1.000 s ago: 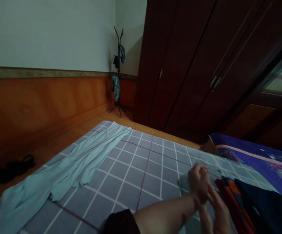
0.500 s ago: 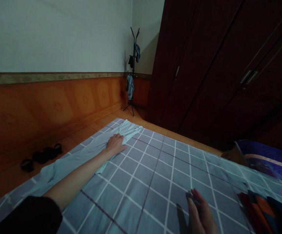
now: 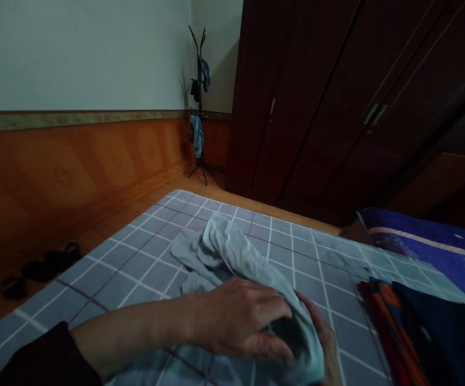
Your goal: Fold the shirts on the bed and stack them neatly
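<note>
A pale grey-blue garment (image 3: 242,249) lies bunched across the middle of the checked bed cover, its near end raised between my hands. My left hand (image 3: 248,319) reaches in from the left, its fingers curled and closed on the cloth near an opening in the fabric. At the right side of the same cloth is my right hand (image 3: 323,335), mostly hidden behind it, with a few fingers and the back of the hand showing against the fabric's edge.
The grey checked bed (image 3: 135,257) fills the foreground. Folded dark blue, orange and red clothes (image 3: 425,327) lie at right, with a purple item (image 3: 429,230) beyond. Behind stand a coat rack (image 3: 200,102) and a dark wardrobe (image 3: 304,102). Black shoes (image 3: 41,268) are on the floor.
The garment has come off the bed's left side toward the middle and is now bunched. My left hand has moved right and nearer; my right hand now meets the cloth. The view has shifted right.
</note>
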The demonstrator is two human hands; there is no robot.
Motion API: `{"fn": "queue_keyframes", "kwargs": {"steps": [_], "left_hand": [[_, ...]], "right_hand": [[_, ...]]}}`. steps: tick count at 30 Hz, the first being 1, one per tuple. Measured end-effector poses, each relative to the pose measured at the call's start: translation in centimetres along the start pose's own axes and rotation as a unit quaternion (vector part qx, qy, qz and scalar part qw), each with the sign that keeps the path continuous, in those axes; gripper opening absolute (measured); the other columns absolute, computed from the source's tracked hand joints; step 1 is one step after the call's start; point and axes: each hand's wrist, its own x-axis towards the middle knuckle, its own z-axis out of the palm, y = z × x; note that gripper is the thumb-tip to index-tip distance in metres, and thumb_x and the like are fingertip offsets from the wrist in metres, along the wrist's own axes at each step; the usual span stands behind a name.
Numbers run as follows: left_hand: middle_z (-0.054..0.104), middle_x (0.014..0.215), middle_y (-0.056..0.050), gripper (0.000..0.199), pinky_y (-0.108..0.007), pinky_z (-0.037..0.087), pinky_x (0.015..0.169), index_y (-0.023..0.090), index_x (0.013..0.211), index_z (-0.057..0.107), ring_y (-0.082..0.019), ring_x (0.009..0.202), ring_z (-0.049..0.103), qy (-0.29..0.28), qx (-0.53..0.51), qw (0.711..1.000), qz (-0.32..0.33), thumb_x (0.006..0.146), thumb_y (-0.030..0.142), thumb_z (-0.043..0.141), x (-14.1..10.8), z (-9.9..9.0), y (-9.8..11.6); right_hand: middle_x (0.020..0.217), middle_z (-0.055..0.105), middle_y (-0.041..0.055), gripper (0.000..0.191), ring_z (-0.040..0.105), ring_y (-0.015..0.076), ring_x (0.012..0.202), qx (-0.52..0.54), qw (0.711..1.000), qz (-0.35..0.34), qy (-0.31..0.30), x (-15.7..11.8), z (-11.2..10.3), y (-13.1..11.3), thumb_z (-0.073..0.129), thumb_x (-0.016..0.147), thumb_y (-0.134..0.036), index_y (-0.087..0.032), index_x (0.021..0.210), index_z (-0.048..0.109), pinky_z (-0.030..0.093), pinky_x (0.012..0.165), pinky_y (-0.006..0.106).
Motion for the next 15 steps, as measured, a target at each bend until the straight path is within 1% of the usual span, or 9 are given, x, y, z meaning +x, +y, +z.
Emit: {"fn": "queue_keyframes", "kwargs": {"steps": [2,4,5,7,9,11,13,14,15], "left_hand": [[0.065,0.104,-0.008,0.032,-0.029,0.045,0.086,0.017,0.105,0.057,-0.02,0.096,0.06,-0.032,0.028,0.999,-0.006,0.091,0.044,0.05,-0.6,1.9,-0.6],[0.065,0.104,-0.008,0.032,-0.032,0.044,0.088,0.018,0.102,0.058,-0.022,0.098,0.06,-0.049,0.051,0.995,-0.064,0.089,0.046,0.052,-1.7,3.1,-2.5],[0.064,0.108,-0.009,0.036,-0.034,0.044,0.09,0.018,0.104,0.058,-0.023,0.101,0.059,-0.055,0.057,0.993,-0.088,0.086,0.049,0.056,-2.4,3.5,-3.5],[0.056,0.124,-0.012,0.056,-0.039,0.04,0.098,0.019,0.117,0.053,-0.027,0.117,0.051,-0.06,0.067,0.989,-0.121,0.076,0.055,0.065,-3.6,4.0,-5.6],[0.041,0.141,-0.015,0.076,-0.043,0.034,0.105,0.021,0.13,0.044,-0.03,0.131,0.038,-0.056,0.081,0.984,-0.147,0.068,0.054,0.072,-4.4,4.5,-7.2],[0.033,0.148,-0.015,0.082,-0.044,0.031,0.108,0.022,0.137,0.037,-0.03,0.136,0.031,-0.033,0.096,0.979,-0.175,0.068,0.047,0.075,-4.8,4.9,-8.5],[0.034,0.147,-0.015,0.079,-0.044,0.031,0.108,0.021,0.137,0.037,-0.028,0.135,0.032,0.024,0.117,0.973,-0.199,0.07,0.039,0.074,-4.8,5.1,-9.9],[0.036,0.146,-0.015,0.073,-0.044,0.031,0.108,0.02,0.135,0.04,-0.028,0.135,0.033,0.064,0.13,0.967,-0.208,0.071,0.036,0.072,-4.8,5.1,-10.6],[0.04,0.143,-0.014,0.063,-0.044,0.031,0.108,0.019,0.131,0.045,-0.028,0.133,0.035,0.103,0.14,0.961,-0.217,0.074,0.033,0.069,-4.8,5.1,-11.3]], "right_hand": [[0.101,0.07,0.0097,0.054,0.062,0.0296,0.099,0.007,1.0,0.016,-0.02,0.1,-0.1,-0.7,0.047,0.081,-0.064,-0.019,0.102,0.069,0.051,0.085,0.038],[0.104,0.069,0.0105,0.055,0.061,0.0295,0.102,-0.001,0.999,0.016,-0.028,0.1,0.0,-1.4,0.044,0.083,-0.063,-0.018,0.1,0.07,0.05,0.087,0.038],[0.107,0.068,0.0107,0.054,0.06,0.0294,0.104,-0.006,1.0,0.007,-0.027,0.1,0.2,-1.6,0.046,0.083,-0.061,-0.018,0.104,0.069,0.049,0.088,0.039],[0.112,0.066,0.011,0.051,0.059,0.0297,0.105,-0.034,0.999,-0.022,-0.026,-0.1,0.6,-1.8,0.057,0.077,-0.055,-0.017,0.109,0.066,0.048,0.089,0.041],[0.103,0.068,0.0101,0.04,0.06,0.0296,0.098,-0.077,0.994,-0.071,-0.032,-0.2,0.9,-1.7,0.066,0.07,-0.048,-0.019,0.098,0.07,0.047,0.086,0.041],[0.086,0.068,0.0077,0.024,0.061,0.0267,0.085,-0.088,0.991,-0.096,-0.039,-0.2,1.0,-1.5,0.066,0.069,-0.042,-0.02,0.077,0.07,0.048,0.079,0.039],[0.072,0.065,0.0044,0.021,0.06,0.0223,0.071,-0.026,0.999,-0.042,0.017,0.2,0.5,-1.2,0.063,0.071,-0.041,-0.02,0.073,0.067,0.048,0.068,0.034],[0.068,0.064,0.0025,0.022,0.059,0.0205,0.066,0.029,0.997,0.009,0.07,0.6,0.1,-1.1,0.063,0.071,-0.04,-0.02,0.078,0.065,0.048,0.063,0.032],[0.065,0.064,0.0006,0.025,0.059,0.019,0.06,0.091,0.985,0.062,0.132,1.0,-0.4,-0.9,0.065,0.069,-0.04,-0.02,0.083,0.064,0.047,0.058,0.03]]}}
